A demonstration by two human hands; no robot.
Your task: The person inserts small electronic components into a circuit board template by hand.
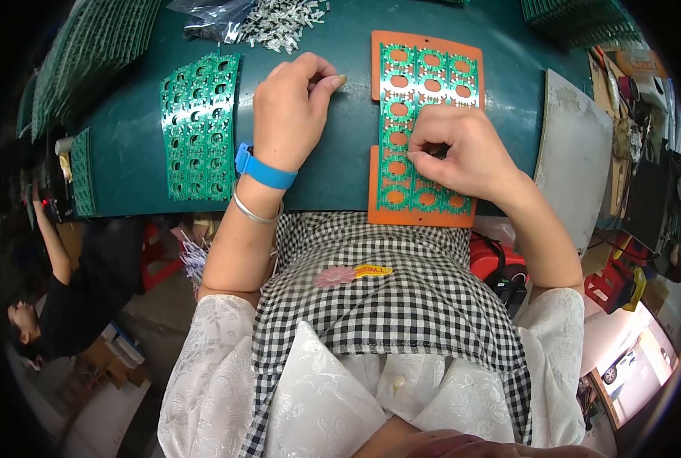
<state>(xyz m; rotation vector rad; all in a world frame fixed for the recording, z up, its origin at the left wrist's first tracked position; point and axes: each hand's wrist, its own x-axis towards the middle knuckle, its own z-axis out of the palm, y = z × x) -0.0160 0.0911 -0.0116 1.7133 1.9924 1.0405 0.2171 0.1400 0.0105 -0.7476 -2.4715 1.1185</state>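
The right grip (466, 149) sits over a perforated green circuit panel (399, 95) on a flat orange plate (424, 218); smooth green worktop (340, 153) separates the left grip (291, 107). Both press fingertips together, contents unclear.

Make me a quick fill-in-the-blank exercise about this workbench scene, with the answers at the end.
1. The right hand is over a green panel lying on a tray that is coloured _____.
2. The strap on the left wrist is coloured _____.
3. From the wearer's side, the loose panel lies to the _____ of the left hand.
4. The apron has black and _____ checks.

Missing words: orange; blue; left; white.
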